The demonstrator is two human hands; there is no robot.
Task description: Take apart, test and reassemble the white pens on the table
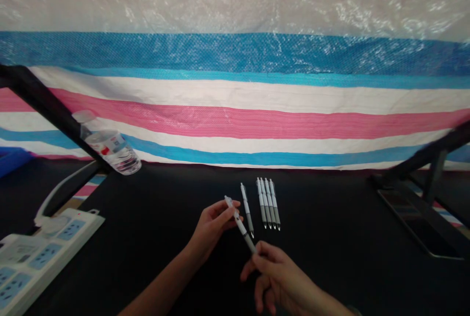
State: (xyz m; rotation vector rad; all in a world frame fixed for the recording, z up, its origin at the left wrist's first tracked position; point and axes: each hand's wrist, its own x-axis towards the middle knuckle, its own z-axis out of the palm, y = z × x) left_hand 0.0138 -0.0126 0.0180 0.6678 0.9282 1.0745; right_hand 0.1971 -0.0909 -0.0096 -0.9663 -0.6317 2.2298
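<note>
Between my two hands is a white pen with a grey grip [241,226], tilted with its clicker end up and to the left. My left hand [215,223] pinches it near the clip. The fingers of my right hand [277,272] close on the grip end and hide the tip. Just beyond, a similar single pen [247,209] lies on the black table [183,183]. To its right, several matching pens [268,203] lie side by side in a row, their tips toward me.
A white power strip [51,252] with a plugged-in cable lies at left. Behind it a clear water bottle [113,149] leans near a black bar [55,110]. On the right, a dark phone [414,223] lies beside a black stand [433,179]. A striped plastic sheet [235,125] hangs behind.
</note>
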